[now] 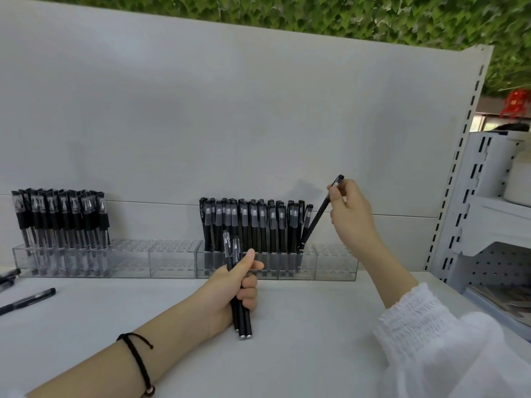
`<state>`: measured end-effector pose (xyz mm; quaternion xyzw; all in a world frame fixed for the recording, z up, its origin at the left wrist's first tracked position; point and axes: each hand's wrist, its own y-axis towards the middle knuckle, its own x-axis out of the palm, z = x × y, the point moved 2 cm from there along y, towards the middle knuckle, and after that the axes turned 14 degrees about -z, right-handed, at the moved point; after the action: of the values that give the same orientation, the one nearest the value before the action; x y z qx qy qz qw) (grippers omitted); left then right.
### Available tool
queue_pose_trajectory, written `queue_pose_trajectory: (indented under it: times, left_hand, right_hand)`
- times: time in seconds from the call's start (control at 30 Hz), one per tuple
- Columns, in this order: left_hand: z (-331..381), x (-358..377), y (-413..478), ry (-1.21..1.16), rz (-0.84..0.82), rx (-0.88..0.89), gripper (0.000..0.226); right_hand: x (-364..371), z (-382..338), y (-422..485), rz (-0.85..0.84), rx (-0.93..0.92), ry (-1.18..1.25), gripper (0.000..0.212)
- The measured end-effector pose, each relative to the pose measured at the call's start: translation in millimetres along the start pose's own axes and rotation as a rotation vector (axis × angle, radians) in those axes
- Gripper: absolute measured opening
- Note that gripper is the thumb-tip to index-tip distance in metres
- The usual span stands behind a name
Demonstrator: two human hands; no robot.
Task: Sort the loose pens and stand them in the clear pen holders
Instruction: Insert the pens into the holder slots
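We note right hand (349,208) at 3 o'clock pinching a tilted pen (317,219), lower end in the clear holder (336,262); left hand (235,285) at 6 o'clock grips a pen bundle (242,320).

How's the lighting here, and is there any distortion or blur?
Head view: soft, even light; the right hand and its slim black pen cast only a faint shadow on the white back panel; wide-angle distortion tilts the slotted white metal upright; the clear plastic pen holders look slightly soft.
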<state>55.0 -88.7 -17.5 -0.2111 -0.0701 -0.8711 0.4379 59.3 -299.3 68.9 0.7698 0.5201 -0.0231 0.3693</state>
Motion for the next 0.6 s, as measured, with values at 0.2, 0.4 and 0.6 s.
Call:
queue_pose_trajectory:
  times: [0.2,0.4,0.6]
  left_hand:
    - [1,3,-4,-0.028,-0.022,-0.075,0.028]
    - [1,2,-3,-0.048,-0.048,-0.053,0.014]
    - [0,2,-6,0.025,-0.067,0.026,0.020]
  right_hand:
    - [6,-1,-4,-0.103,0.003,-0.162,0.011]
    - [10,2,-5,-0.188,0.025,-0.162,0.017]
    - [13,8,-8,-0.279,0.061,-0.291,0.022]
